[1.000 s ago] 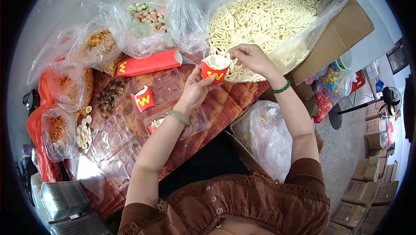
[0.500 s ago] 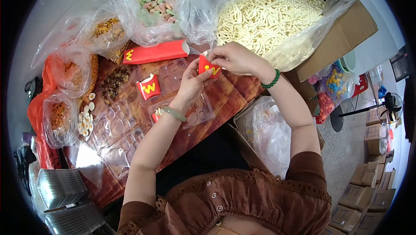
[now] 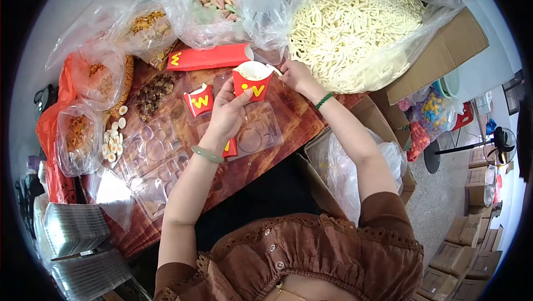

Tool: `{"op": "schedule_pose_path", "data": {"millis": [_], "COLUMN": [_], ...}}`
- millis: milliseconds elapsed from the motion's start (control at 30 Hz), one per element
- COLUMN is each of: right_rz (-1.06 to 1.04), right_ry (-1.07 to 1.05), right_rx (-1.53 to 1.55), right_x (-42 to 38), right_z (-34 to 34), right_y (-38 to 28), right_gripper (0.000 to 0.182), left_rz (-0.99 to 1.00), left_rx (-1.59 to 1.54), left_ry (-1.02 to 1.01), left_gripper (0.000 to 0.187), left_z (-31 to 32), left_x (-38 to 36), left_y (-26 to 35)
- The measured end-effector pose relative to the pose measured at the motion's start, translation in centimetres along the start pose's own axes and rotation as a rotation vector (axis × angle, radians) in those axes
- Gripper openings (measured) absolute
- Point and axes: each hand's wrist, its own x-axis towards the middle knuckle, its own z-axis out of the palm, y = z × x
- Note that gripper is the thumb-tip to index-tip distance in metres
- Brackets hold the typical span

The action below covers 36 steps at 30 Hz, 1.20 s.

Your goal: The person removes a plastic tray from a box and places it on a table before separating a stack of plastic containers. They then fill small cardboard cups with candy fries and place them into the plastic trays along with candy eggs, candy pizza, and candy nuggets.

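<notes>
My left hand (image 3: pixel 229 105) grips a small red fries carton (image 3: pixel 251 86) with a yellow logo, its top spread wide and its pale inside showing. Just right of the carton's mouth, my right hand (image 3: pixel 298 76) pinches a pale fry-shaped stick (image 3: pixel 274 70). Behind that hand lies a big open bag of pale fry-shaped sticks (image 3: pixel 355 32). Left of my left hand, a second red carton (image 3: pixel 199 100) rests on a clear plastic tray (image 3: pixel 261 129). A third red carton (image 3: pixel 230 147) is partly hidden by my left wrist.
A stack of flat red cartons (image 3: pixel 211 57) lies at the back. Bags of pastel pieces (image 3: pixel 214 1) and orange pieces (image 3: pixel 150 29), brown pieces (image 3: pixel 155 95) and egg-like pieces (image 3: pixel 113 144) surround clear trays (image 3: pixel 150 159). A cardboard box (image 3: pixel 316 162) with plastic stands right.
The carton in my left hand has opened out at the top and tilts toward me. My right hand has moved right, off the carton, and now pinches a pale stick.
</notes>
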Motion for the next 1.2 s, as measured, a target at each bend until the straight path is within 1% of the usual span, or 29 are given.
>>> {"op": "schedule_pose_path", "data": {"millis": [33, 100, 133, 200, 233, 300, 333, 400, 433, 467, 533, 600, 667, 700, 733, 800, 833, 900, 933, 1000, 1033, 1100, 1133, 1200], "right_rz": [0.027, 0.036, 0.078, -0.072, -0.148, -0.399, -0.527, -0.673, -0.695, -0.702, -0.726, -0.741, -0.752, -0.732, -0.735, -0.755, -0.756, -0.738, -0.736, -0.734, -0.732, -0.691, -0.691, -0.68], "right_ry": [-0.008, -0.011, -0.056, 0.018, 0.021, 0.047, 0.095, 0.097, 0.076, 0.071, 0.004, -0.033, -0.112, -0.086, -0.087, -0.16, -0.165, -0.326, -0.327, -0.178, -0.18, -0.294, -0.297, -0.456], "right_rx": [-0.006, 0.073, 0.301, 0.547, 0.608, 0.334, 0.304, 0.153, 0.099, 0.104, -0.056, -0.042, -0.12, -0.147, -0.147, 0.08, 0.082, 0.036, 0.034, -0.097, -0.096, 0.128, 0.128, 0.245], "right_x": [0.2, 0.1, -0.6, -1.5, -2.2, -3.8, -4.4, -5.1, -5.5, -5.6, -5.8, -5.6, -4.7, -4.4, -4.5, -4.9, -5.2, -5.6, -5.5, -5.0, -5.1, -5.1, -5.2, -5.4], "right_z": [0.1, -0.2, -2.1, -4.5, -5.4, -7.4, -7.1, -6.1, -5.3, -4.9, -4.3, -4.0, -4.3, -4.6, -4.8, -5.4, -5.2, -4.8, -4.7, -4.6, -4.7, -5.2, -5.1, -4.9], "right_y": [-0.1, -0.5, -2.5, -6.3, -8.3, -12.2, -13.5, -14.8, -15.0, -15.1, -15.5, -15.7, -15.4, -15.7, -16.0, -16.9, -17.1, -17.4, -17.1, -16.8, -16.9, -17.6, -17.7, -17.9], "right_gripper": [0.02, 0.023, 0.021, 0.018, 0.017, 0.018, 0.017, 0.015, 0.014, 0.014, 0.014, 0.014, 0.014, 0.013, 0.013, 0.012, 0.012, 0.012, 0.012, 0.013, 0.013, 0.012, 0.012, 0.01], "left_rz": [0.01, 0.024, 0.03, 0.053, 0.054, 0.054, 0.05, 0.051, 0.064, 0.079, 0.074, 0.054, 0.054, 0.05, 0.053, -0.043, -0.044, -0.074, -0.075, -0.052, -0.054, -0.057, -0.057, -0.037], "left_rx": [-0.016, -0.003, 0.008, 0.039, 0.068, 0.095, 0.125, 0.155, 0.131, 0.109, 0.136, 0.155, 0.14, 0.125, 0.124, 0.176, 0.173, 0.138, 0.136, 0.148, 0.148, 0.172, 0.17, 0.133], "left_ry": [-0.013, 0.031, 0.064, 0.099, 0.116, 0.136, 0.169, 0.206, 0.243, 0.282, 0.323, 0.346, 0.361, 0.365, 0.367, 0.37, 0.374, 0.319, 0.318, 0.317, 0.318, 0.288, 0.29, 0.203], "left_gripper": [0.041, 0.04, 0.04, 0.04, 0.04, 0.04, 0.04, 0.04, 0.04, 0.04, 0.039, 0.038, 0.038, 0.038, 0.038, 0.04, 0.04, 0.042, 0.042, 0.043, 0.043, 0.042, 0.042, 0.041], "left_z": [0.1, 0.1, -0.1, -0.8, -1.1, -1.1, -1.0, -0.6, -0.5, -0.3, -0.2, -0.6, -0.9, -0.9, -1.1, -1.4, -1.3, -1.0, -1.1, -1.5, -1.6, -1.7, -1.7, -1.7], "left_x": [-0.5, -1.4, -1.9, -2.5, -2.9, -3.7, -4.1, -4.8, -5.1, -5.5, -6.3, -7.1, -7.8, -8.0, -8.2, -8.7, -9.0, -9.4, -9.5, -9.7, -9.8, -10.0, -10.1, -10.3], "left_y": [0.1, 0.3, 0.5, 0.8, 0.6, 0.3, 0.2, 0.1, 0.0, 0.1, 0.5, 0.5, 0.8, 0.9, 1.1, 1.4, 1.5, 1.8, 1.7, 1.6, 1.6, 1.8, 1.8, 1.9]}}
